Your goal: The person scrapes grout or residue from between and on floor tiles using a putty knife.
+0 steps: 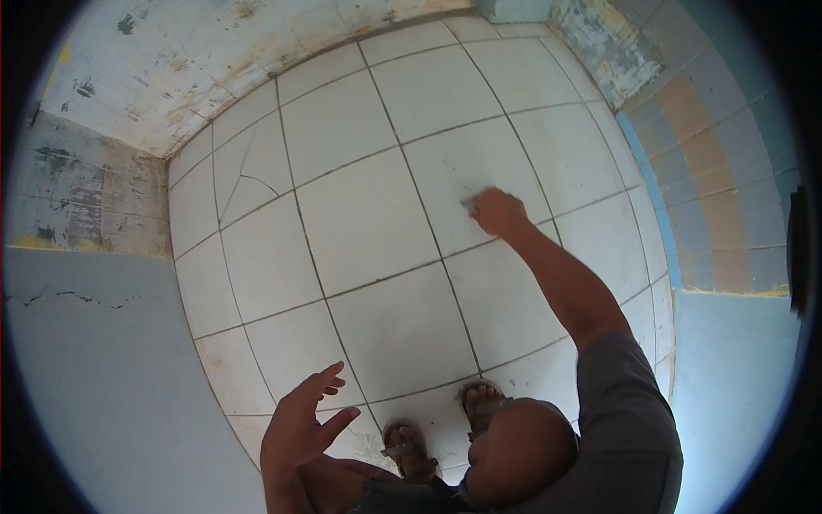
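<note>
My right hand reaches forward over the white tiled floor, low to a tile right of the middle. Its fingers are closed, and a small greyish edge shows at the fingertips; I cannot make out what it is. Faint dark marks lie on the tile just ahead of that hand. At the lower left my left hand hovers in the air, its thumb and fingers spread with nothing in them. My sandalled feet are on the floor below, close to a bent knee.
A stained, paint-worn wall borders the floor at the back and left. On the right stands a wall with painted orange and grey bands. Pale blue wall surfaces rise at both sides. One tile at the left is cracked.
</note>
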The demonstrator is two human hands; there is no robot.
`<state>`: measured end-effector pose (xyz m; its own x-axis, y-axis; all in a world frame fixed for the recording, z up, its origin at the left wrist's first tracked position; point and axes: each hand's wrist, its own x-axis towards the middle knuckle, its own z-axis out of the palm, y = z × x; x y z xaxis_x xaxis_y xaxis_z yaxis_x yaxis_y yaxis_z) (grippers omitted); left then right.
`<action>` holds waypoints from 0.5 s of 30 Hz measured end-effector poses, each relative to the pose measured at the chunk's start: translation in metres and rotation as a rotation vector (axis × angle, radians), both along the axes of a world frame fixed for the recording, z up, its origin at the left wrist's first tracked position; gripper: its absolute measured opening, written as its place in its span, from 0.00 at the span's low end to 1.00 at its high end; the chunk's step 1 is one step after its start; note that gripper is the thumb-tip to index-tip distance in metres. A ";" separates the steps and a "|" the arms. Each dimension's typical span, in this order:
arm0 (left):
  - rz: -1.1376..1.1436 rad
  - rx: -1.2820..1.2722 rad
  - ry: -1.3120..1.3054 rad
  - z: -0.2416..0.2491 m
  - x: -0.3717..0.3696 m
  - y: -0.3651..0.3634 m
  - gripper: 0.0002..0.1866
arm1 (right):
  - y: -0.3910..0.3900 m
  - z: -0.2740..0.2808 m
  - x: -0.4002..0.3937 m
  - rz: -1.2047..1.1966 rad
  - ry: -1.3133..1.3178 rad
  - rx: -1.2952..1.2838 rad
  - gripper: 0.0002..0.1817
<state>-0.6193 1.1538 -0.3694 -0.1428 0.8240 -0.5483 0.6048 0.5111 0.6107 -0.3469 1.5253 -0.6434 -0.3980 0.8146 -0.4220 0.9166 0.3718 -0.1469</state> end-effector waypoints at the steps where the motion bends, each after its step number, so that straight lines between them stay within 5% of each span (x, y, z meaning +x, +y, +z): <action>1: 0.012 0.011 0.002 0.000 -0.004 0.003 0.42 | -0.006 -0.010 0.004 0.042 0.058 0.138 0.24; 5: -0.116 0.007 0.017 -0.004 0.005 0.009 0.41 | 0.034 0.002 -0.018 -0.052 0.011 -0.047 0.24; 11: -0.098 0.031 -0.035 -0.008 -0.005 0.011 0.42 | -0.028 -0.013 0.006 -0.023 0.123 0.214 0.23; 13: -0.168 -0.047 0.119 -0.004 -0.003 0.012 0.42 | 0.004 -0.018 -0.008 -0.040 0.116 0.176 0.23; 15: -0.168 -0.003 -0.002 -0.005 0.003 0.008 0.42 | 0.024 -0.003 -0.022 -0.111 0.087 0.039 0.22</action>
